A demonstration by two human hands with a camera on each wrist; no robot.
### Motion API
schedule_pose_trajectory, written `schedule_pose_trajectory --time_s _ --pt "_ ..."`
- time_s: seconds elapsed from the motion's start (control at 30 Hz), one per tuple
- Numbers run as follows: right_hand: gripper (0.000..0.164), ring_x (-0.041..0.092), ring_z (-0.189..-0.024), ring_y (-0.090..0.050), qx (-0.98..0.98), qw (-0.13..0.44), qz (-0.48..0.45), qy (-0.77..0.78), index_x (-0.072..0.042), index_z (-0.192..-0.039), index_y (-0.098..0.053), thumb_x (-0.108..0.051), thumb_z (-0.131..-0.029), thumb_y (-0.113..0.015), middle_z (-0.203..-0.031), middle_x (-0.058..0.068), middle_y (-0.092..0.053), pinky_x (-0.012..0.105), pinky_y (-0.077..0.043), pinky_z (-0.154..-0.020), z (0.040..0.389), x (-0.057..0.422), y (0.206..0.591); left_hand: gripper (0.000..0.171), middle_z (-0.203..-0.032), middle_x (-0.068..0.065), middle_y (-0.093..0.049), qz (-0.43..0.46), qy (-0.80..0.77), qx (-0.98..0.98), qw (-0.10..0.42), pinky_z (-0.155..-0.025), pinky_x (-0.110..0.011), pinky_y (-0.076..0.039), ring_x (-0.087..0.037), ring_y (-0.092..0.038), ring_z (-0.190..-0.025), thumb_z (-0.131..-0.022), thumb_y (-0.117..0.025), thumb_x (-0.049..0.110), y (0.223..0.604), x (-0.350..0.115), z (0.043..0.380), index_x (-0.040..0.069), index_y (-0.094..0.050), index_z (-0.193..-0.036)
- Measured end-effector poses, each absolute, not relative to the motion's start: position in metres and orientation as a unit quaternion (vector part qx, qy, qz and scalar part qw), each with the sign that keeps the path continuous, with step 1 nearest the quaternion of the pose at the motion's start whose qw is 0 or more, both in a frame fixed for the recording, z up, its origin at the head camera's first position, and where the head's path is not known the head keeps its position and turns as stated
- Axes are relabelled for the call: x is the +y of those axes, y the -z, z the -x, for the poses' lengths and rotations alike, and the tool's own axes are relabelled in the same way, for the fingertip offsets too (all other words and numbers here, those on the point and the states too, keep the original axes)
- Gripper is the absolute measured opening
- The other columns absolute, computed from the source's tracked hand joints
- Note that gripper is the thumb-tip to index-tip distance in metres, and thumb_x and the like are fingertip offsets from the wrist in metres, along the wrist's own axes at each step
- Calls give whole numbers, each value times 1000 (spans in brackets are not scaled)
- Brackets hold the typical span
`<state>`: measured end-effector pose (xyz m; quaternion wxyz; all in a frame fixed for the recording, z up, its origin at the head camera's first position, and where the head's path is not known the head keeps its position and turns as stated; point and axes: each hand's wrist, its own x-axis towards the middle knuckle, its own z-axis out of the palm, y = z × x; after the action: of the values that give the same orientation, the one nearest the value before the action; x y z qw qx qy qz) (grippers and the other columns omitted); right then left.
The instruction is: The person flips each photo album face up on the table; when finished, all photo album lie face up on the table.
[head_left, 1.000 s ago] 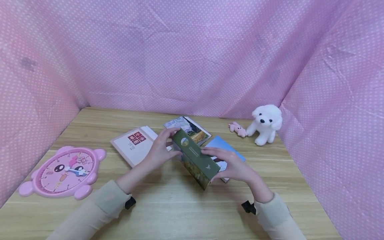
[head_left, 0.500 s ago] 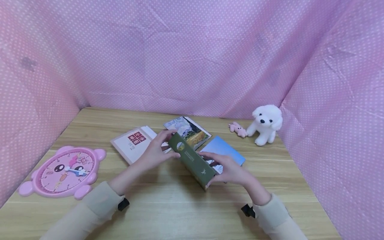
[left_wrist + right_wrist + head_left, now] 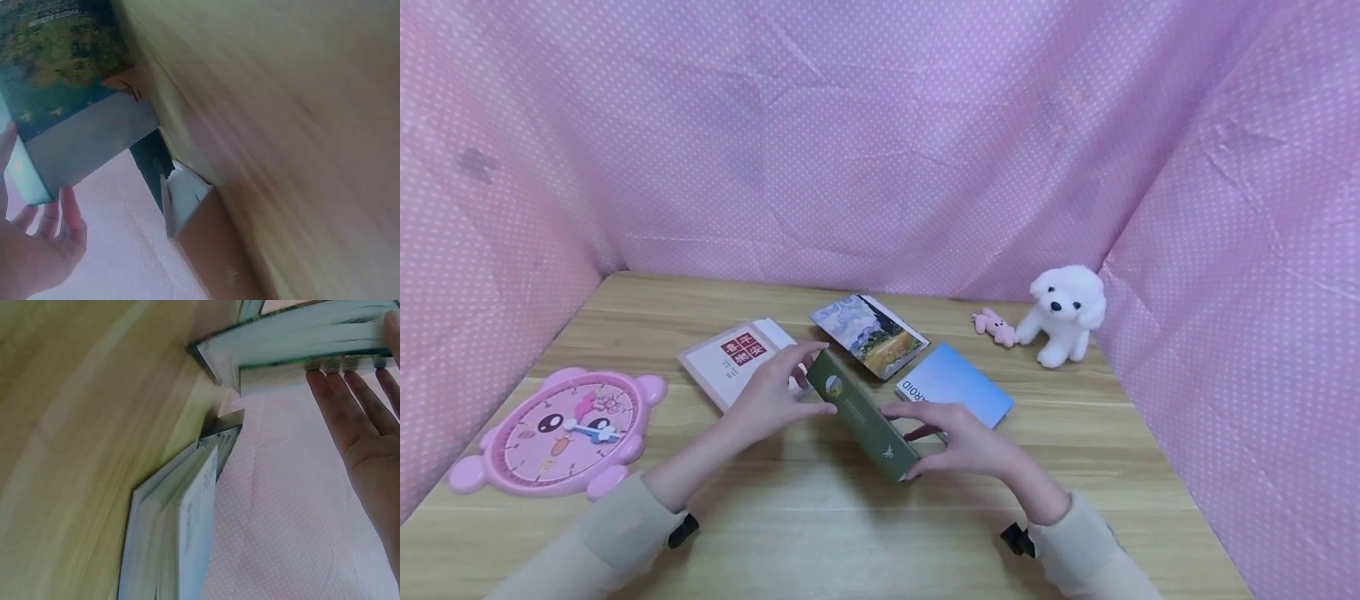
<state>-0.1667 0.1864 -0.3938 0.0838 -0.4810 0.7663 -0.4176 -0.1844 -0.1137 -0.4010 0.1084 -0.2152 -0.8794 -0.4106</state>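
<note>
One green book (image 3: 861, 417) nearer, two hands (image 3: 765, 404) (image 3: 964, 442)

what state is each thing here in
Green album, held spine up by the left hand and right hand
White book, lying cover up
Painting-covered book, lying cover up
Blue book, lying cover up
Pink clock, lying face up
White plush dog, sitting upright
Small pink toy, lying down

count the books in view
4: green book held in left hand and right hand; pale book left of it; painting-covered book beyond it; blue book right of it. Others could be hidden.
</note>
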Motion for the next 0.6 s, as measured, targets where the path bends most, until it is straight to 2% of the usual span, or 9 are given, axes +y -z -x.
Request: schedule_pose_trajectory --time_s 0.2,0.37,0.6 --pt "53 18 -112 -60 771 65 510 375 -11 -127 -57 -23 -79 -76 -133 8 -56 30 -56 -83 166 186 401 72 -98 -3 -59 218 435 -870 78 -60 -26 -53 -13 -60 -76 -65 -87 30 412 -122 184 18 -53 -128" --pt "51 15 -116 -57 789 41 511 338 -15 -125 -59 -31 -79 -76 -130 4 -58 27 -54 -86 165 186 403 62 -99 -2 -61 205 458 -864 39 -63 -25 -54 -13 -61 -76 -69 -84 28 414 -127 181 16 -55 -124" --pt "56 17 -121 -53 833 38 478 277 -20 -125 -59 -45 -78 -74 -131 0 -57 38 -47 -98 162 188 405 51 -96 -1 -61 198 447 -872 9 -67 -26 -52 -12 -60 -77 -76 -77 38 416 -133 178 18 -58 -119"
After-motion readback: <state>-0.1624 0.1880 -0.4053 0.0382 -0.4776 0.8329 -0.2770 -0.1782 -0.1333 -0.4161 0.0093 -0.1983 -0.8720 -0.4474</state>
